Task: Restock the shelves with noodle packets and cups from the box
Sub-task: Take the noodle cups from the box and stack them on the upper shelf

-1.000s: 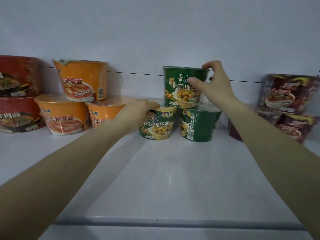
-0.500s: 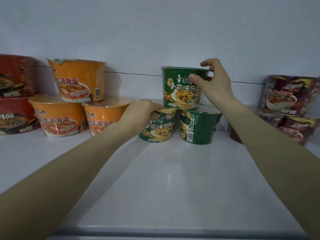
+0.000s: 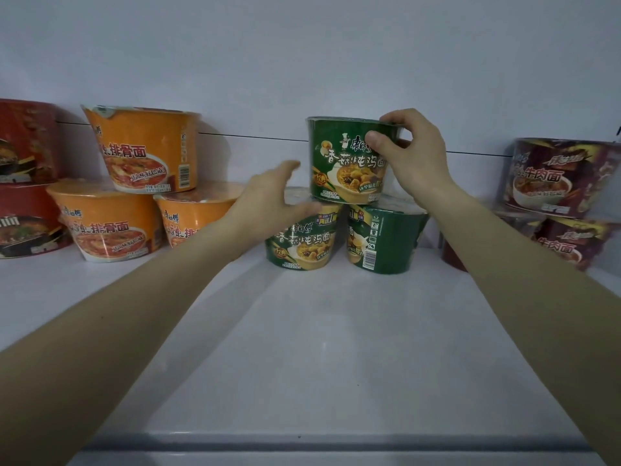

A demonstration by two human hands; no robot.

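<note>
Three green noodle cups stand stacked at the back of the white shelf (image 3: 336, 348). The top green cup (image 3: 342, 159) rests on a lower left green cup (image 3: 302, 242) and a lower right green cup (image 3: 386, 240). My right hand (image 3: 408, 156) grips the top cup at its right rim and side, thumb across the label. My left hand (image 3: 272, 196) hovers with fingers spread just left of the stack, above the lower left cup and holding nothing.
Three orange cups (image 3: 144, 153) are stacked to the left, with red cups (image 3: 23, 183) at the far left edge. Dark purple cups (image 3: 564, 176) are stacked at the right. The shelf's front lip (image 3: 336, 445) runs along the bottom.
My left hand has come off the lower left green cup and opened, fingers spread. My right hand has stayed on the top cup, which has turned slightly so its label faces me more.
</note>
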